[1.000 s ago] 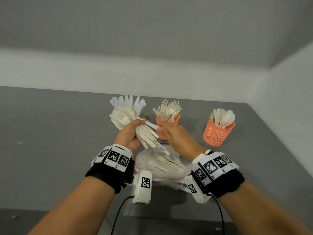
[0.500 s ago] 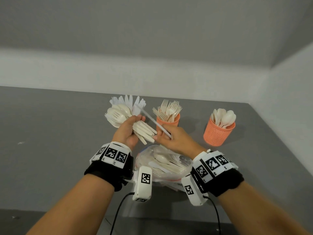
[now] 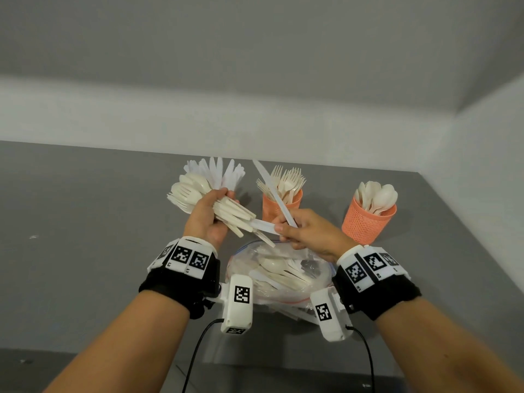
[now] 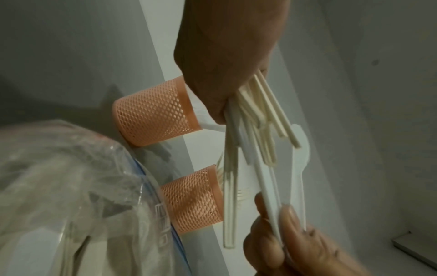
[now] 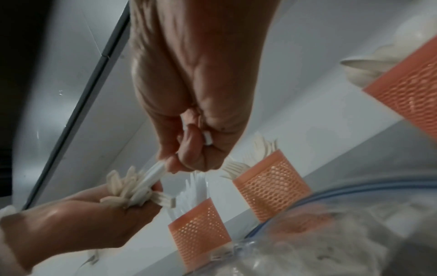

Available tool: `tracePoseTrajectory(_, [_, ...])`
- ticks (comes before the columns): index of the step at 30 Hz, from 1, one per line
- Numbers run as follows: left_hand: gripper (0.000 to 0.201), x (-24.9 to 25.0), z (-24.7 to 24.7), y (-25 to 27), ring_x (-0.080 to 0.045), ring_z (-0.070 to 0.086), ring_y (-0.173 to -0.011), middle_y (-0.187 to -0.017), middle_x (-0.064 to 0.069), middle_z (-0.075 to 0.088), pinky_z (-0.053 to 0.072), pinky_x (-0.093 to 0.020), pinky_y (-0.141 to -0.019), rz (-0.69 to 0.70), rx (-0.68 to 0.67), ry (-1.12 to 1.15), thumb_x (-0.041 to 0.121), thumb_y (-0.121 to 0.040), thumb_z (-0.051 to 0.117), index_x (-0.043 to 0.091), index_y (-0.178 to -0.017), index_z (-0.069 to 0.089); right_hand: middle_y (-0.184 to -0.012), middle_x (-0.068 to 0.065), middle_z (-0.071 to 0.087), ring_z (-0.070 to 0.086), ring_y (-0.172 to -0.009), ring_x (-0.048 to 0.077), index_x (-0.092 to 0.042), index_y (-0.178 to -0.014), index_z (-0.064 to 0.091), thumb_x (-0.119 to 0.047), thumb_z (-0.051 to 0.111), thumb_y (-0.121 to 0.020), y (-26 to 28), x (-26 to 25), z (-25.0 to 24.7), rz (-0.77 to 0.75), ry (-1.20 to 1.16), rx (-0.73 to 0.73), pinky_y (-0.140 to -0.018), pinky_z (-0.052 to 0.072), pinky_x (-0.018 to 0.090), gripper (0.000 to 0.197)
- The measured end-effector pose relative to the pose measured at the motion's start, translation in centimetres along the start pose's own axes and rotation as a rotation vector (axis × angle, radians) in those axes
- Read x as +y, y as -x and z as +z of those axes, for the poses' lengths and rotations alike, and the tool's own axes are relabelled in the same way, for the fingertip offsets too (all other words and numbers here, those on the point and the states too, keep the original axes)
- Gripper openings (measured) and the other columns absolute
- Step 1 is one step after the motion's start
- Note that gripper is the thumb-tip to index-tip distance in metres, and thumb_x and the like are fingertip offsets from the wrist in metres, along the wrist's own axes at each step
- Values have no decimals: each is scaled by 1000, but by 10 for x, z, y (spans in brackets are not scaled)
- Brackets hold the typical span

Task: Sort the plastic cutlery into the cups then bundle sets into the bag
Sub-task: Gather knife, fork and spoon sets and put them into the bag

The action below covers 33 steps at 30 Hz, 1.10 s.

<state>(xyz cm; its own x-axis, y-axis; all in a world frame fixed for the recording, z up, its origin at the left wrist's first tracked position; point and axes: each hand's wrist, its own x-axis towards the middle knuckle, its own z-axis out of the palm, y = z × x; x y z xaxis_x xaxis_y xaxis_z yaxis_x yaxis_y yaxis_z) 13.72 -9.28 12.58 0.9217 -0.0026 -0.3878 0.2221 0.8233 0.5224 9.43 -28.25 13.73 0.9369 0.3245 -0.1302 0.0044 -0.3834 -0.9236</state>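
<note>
My left hand (image 3: 211, 217) grips a fanned bundle of cream forks and spoons (image 3: 190, 192) above the table, handles (image 4: 264, 115) pointing at my right hand. My right hand (image 3: 295, 231) holds a white knife (image 3: 273, 191) by its handle, blade tilted up and left in front of the fork cup (image 3: 280, 204). Its fingertips also pinch a second white knife handle (image 3: 262, 225) that reaches into the bundle. The clear zip bag (image 3: 283, 275), with cutlery inside, lies under both hands. White knives (image 3: 219, 171) stand in a cup mostly hidden behind my left hand.
The orange mesh spoon cup (image 3: 367, 221) stands at the right, near the side wall. The grey table (image 3: 85, 222) ends at the white back wall behind the three cups. Cables run from both wrist cameras toward me.
My right hand drew a white knife out of the bundle and swung it from lying across the handles to pointing up. The left hand rose slightly with the bundle.
</note>
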Motion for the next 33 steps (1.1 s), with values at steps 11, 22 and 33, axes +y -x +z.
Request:
tracePoseTrajectory(11, [19, -7, 5, 5, -15, 61, -61, -55, -4, 63, 53, -33, -73, 63, -6, -67, 4, -89, 50, 5, -72, 56, -100, 8, 64, 58, -92, 19, -8, -111, 58, -26, 50, -94, -10, -1, 20, -133, 368, -49, -83, 44, 32, 27])
tracePoseTrajectory(22, [10, 2, -10, 0, -11, 58, -58, -59, 0, 59, 53, -24, -62, 79, -1, -105, 3, -86, 53, 8, -78, 53, -70, -8, 50, 46, -59, 5, -11, -106, 51, -26, 45, -97, -12, -3, 24, -35, 341, -248, -55, 39, 16, 18])
tracePoseTrajectory(33, [16, 43, -36, -5, -6, 58, -44, -49, 2, 58, 52, -20, -51, 239, 130, -74, 1, -88, 49, 10, -75, 49, -70, -3, 49, 45, -60, 9, -19, -98, 50, -8, 41, -97, -28, -8, -3, 52, 254, -238, -61, 41, 20, 14])
